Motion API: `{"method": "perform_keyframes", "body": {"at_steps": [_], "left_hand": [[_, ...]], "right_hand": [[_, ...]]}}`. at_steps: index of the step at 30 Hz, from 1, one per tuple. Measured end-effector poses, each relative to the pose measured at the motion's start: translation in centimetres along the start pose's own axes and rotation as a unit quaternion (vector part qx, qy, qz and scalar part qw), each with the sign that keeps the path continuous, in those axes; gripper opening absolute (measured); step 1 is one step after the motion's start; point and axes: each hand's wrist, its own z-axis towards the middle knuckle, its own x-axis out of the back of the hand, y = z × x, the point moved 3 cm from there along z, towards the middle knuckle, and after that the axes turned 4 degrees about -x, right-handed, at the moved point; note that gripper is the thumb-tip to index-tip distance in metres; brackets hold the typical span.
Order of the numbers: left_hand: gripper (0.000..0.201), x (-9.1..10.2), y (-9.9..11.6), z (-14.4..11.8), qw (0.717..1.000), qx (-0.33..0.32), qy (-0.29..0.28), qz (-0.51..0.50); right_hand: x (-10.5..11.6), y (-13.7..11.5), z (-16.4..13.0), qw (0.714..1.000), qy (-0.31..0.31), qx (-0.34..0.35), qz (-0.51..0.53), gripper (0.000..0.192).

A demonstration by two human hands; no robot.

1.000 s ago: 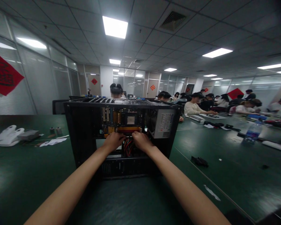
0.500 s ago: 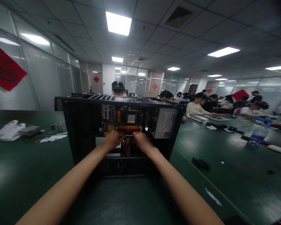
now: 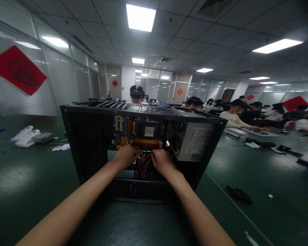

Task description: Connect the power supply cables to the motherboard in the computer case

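An open black computer case [image 3: 89,150] stands upright before me, its motherboard [image 3: 125,130] and silver power supply [image 3: 196,141] showing inside. My left hand [image 3: 127,157] reaches in below the orange-and-red memory slots [image 3: 146,144], its fingers closed in a pinch. Opposite it, my right hand [image 3: 163,160] is also closed, at the right end of those slots. What the fingertips grip is too small and partly hidden. Between the two hands hangs a bundle of red, yellow and black cables [image 3: 144,165].
The case rests on a green table [image 3: 28,184]. To the left lie a white plastic bag [image 3: 27,136], a grey box [image 3: 43,137] and paper [image 3: 61,147]. A black object [image 3: 239,194] lies to the right. Other people sit at the far side, one in a pale top [image 3: 232,119].
The view has shifted, and the case appears larger and closer. Both hands stay at the same spot under the memory slots, still closed.
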Motion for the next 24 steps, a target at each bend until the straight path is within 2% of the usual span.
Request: {"method": "perform_keyframes", "body": {"at_steps": [4, 13, 20, 24], "left_hand": [[0.033, 0.21, 0.29, -0.07, 1.000, 0.007, -0.005, 0.006], [0.035, 0.10, 0.54, 0.15, 1.000, -0.004, -0.001, 0.029], [0.036, -0.25, 0.37, 0.42, 0.999, -0.011, 0.014, 0.029], [0.037, 0.20, 0.85, 0.48, 0.998, -0.030, 0.008, 0.048]], "right_hand": [[-0.39, 0.30, 0.32, 0.999, -0.018, -0.012, -0.026, 0.028], [-0.36, 0.43, 0.26, 1.000, -0.006, -0.020, -0.011, 0.032], [-0.46, 0.41, 0.40, 0.999, 0.004, -0.012, -0.034, 0.029], [-0.12, 0.31, 0.54, 0.999, 0.013, -0.008, -0.032, 0.028]]}}
